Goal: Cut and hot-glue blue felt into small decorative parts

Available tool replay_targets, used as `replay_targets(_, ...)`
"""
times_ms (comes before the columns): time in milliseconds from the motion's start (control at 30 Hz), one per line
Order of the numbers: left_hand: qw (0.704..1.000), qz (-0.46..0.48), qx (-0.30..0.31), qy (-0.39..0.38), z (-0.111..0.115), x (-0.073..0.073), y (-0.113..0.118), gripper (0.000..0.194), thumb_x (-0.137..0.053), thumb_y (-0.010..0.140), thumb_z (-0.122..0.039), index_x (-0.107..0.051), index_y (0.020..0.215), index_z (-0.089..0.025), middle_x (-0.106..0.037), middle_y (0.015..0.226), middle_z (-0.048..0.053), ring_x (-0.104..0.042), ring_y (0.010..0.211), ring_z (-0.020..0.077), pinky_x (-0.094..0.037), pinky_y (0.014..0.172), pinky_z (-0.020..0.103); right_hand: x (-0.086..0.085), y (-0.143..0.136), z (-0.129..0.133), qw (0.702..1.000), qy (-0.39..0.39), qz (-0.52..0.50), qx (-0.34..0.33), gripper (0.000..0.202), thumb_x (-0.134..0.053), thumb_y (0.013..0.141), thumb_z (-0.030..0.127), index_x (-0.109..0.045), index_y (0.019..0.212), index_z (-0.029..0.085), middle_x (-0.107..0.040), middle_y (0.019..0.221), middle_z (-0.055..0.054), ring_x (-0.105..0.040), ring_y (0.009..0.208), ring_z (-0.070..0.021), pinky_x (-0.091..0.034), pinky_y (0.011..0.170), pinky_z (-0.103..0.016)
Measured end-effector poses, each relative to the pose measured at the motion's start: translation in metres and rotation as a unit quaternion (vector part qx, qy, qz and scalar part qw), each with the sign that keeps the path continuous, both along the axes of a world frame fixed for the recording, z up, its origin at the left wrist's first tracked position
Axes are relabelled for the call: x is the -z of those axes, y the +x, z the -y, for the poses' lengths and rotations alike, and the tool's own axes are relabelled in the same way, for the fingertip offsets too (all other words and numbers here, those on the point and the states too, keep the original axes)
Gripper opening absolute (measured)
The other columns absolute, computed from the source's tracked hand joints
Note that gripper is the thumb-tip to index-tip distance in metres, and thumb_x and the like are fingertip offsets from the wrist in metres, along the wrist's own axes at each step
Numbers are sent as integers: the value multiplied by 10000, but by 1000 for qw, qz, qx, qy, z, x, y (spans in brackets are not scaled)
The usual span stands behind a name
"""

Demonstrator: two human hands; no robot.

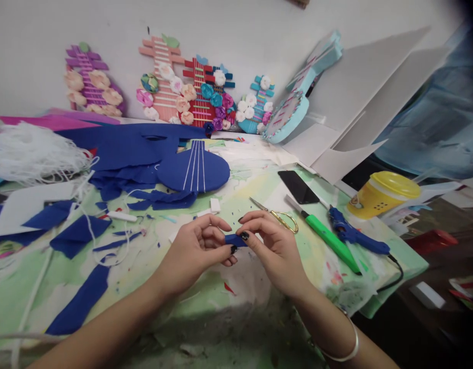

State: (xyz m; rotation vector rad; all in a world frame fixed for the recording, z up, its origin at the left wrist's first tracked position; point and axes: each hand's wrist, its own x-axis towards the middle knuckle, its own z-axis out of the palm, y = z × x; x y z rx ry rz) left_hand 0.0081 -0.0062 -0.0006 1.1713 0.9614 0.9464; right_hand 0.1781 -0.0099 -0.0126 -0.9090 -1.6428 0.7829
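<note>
A small blue strip (236, 240) is pinched between both hands near the middle of the table. My left hand (200, 243) grips its left end with thumb and fingers. The right end is between the thumb and fingers of my right hand (273, 246). Beyond the hands lies a flat blue rounded shape (213, 171) with white strings across it. Gold-handled scissors (284, 220) rest just beyond my right hand, and a small white block (215, 205) lies beyond my left hand.
On the right are a green cutter (331, 241), a blue glue gun (355, 236), a black phone (298, 186) and a yellow-lidded cup (385, 195). Blue scraps (80, 300) and white string (36, 154) lie left. Decorated instrument shapes (165, 87) lean on the wall.
</note>
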Motion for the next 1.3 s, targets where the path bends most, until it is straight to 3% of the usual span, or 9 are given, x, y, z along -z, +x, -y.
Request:
replay_targets(400, 998, 43, 26, -48, -3, 4, -3, 344, -743, 670, -156, -508, 921, -166, -604, 580, -63, -678, 538, 141, -523, 503, 182, -1, 3, 2, 999, 0, -45, -14, 156, -586, 844, 186, -737, 824, 215, -589, 952, -64, -569, 949, -186, -434, 858, -354)
replay_targets(667, 997, 59, 31, -44, -3, 4, -4, 335, -723, 692, -137, -541, 970, -181, -609, 613, -52, -667, 527, 121, -502, 481, 156, 1, 11, 1, 988, -19, -148, -29, 274, -521, 873, 236, -689, 658, 205, -613, 927, -62, -547, 951, -202, -388, 887, -389)
replay_targets(733, 997, 63, 31, -38, -3, 4, -4, 331, -723, 693, -140, -562, 981, -175, -607, 609, -46, -664, 526, 120, -504, 483, 157, 1, 12, -1, 985, -24, -167, -46, 186, -552, 845, 223, -671, 703, 209, -607, 929, -52, -543, 957, -199, -395, 884, -384)
replay_targets(800, 997, 66, 33, -34, -3, 5, -4, 323, -722, 697, -150, -584, 989, -166, -604, 606, -42, -661, 523, 118, -508, 487, 161, 1, 13, -2, 985, -22, -151, -86, 103, -619, 791, 203, -669, 879, 223, -595, 982, -51, -539, 992, -208, -419, 869, -381)
replay_targets(900, 996, 70, 37, -33, -2, 4, -4, 285, -724, 703, -172, -609, 963, -152, -602, 600, -38, -657, 519, 113, -514, 496, 165, 2, 12, -3, 991, -6, -70, -118, 384, -688, 726, 152, -605, 1090, 239, -584, 1052, -56, -548, 1006, -211, -450, 855, -378)
replay_targets(1033, 995, 81, 45, -46, -3, 2, -3, 235, -731, 701, -191, -601, 890, -139, -631, 616, -18, -651, 518, 108, -510, 491, 166, 7, 8, -3, 997, 27, -3, -76, 360, -668, 758, 121, -593, 1089, 242, -616, 1011, -45, -585, 942, -184, -483, 851, -372)
replay_targets(1300, 995, 76, 50, -30, -3, 5, -2, 269, -766, 664, -190, -586, 860, -153, -662, 691, -8, -665, 549, 125, -533, 509, 200, 9, 4, 0, 997, 22, -53, -54, 221, -642, 790, 134, -621, 996, 211, -637, 921, -37, -616, 865, -153, -539, 791, -332)
